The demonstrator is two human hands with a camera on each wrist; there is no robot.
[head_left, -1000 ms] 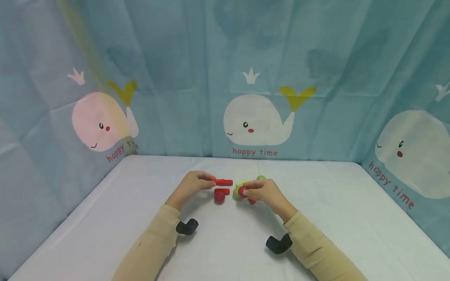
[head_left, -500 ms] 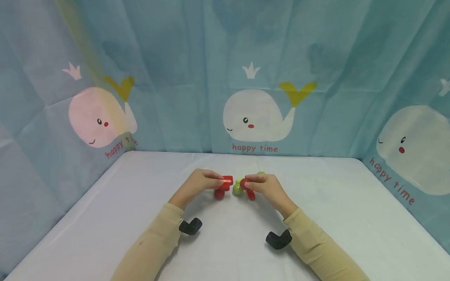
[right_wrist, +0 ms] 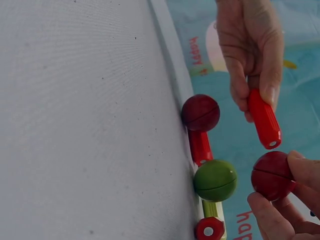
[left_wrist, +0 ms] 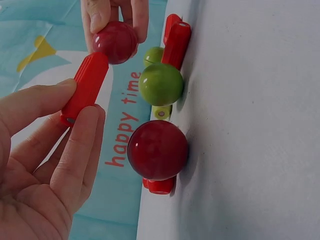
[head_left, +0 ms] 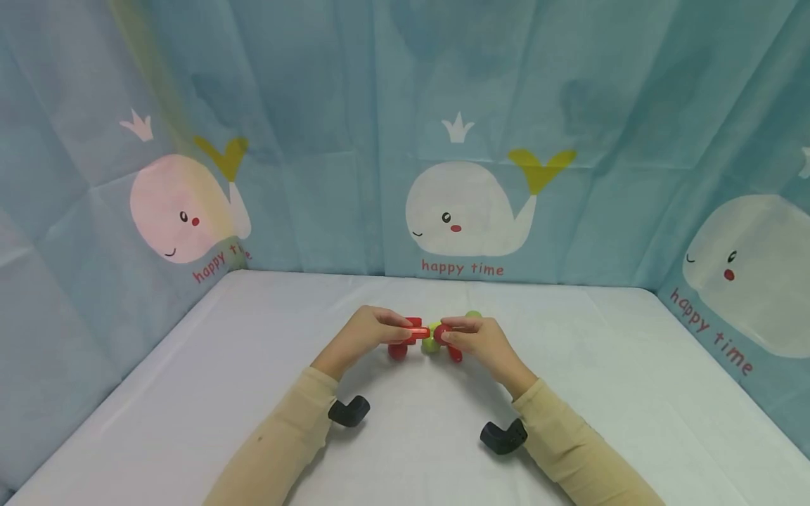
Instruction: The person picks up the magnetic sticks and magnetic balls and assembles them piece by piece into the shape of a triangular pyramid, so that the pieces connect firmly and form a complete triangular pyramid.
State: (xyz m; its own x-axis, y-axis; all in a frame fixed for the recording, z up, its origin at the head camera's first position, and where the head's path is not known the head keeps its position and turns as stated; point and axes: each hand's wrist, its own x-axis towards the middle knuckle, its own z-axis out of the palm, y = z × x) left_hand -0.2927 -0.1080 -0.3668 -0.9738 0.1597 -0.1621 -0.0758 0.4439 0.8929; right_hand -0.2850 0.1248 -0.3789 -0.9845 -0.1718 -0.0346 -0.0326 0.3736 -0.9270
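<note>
My left hand pinches a red ridged rod by one end, its far tip pointing at my right hand. A dark red ball sits between the right thumb and fingers. Rod tip and ball lie very close; the right wrist view shows a thin gap between them. Both are held above the table. Below lie another dark red ball, a green ball, a red rod on the right and a yellow-green rod. More red rods are partly hidden behind my left hand.
A second green ball lies farther back, partly behind the right hand. Black wrist-worn pieces jut inward from both sleeves. The white table ends at a blue whale-print curtain.
My left hand has lifted its red rod and carried it right, toward the ball. The right hand has raised the red ball slightly off the green one and keeps holding it.
</note>
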